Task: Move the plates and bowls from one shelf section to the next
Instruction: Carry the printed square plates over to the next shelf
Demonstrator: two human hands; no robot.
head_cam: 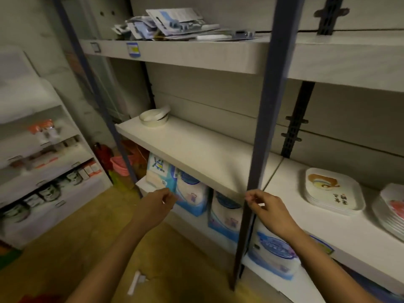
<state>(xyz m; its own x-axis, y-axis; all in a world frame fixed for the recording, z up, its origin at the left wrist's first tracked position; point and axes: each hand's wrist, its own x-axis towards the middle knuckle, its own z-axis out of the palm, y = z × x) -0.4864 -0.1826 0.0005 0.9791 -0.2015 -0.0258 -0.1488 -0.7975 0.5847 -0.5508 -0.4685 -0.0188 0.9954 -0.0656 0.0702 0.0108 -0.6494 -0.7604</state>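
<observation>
Head view puts the plate stack (334, 191) right of the blue post (269, 106), nearer the right hand (265, 207) at that post than the left hand (157, 203); both hands' fingers hang loosely curled, empty.

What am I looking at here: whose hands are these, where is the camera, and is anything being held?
There is no machine here. A person's two bare hands are filmed by a camera worn on the head, looking forward and down. The left hand and right hand are loosely curled in front of the shelving and hold nothing. A white bowl sits on the left shelf section. Past the blue post, the right shelf section carries a stack of printed plates and a second plate stack.
</observation>
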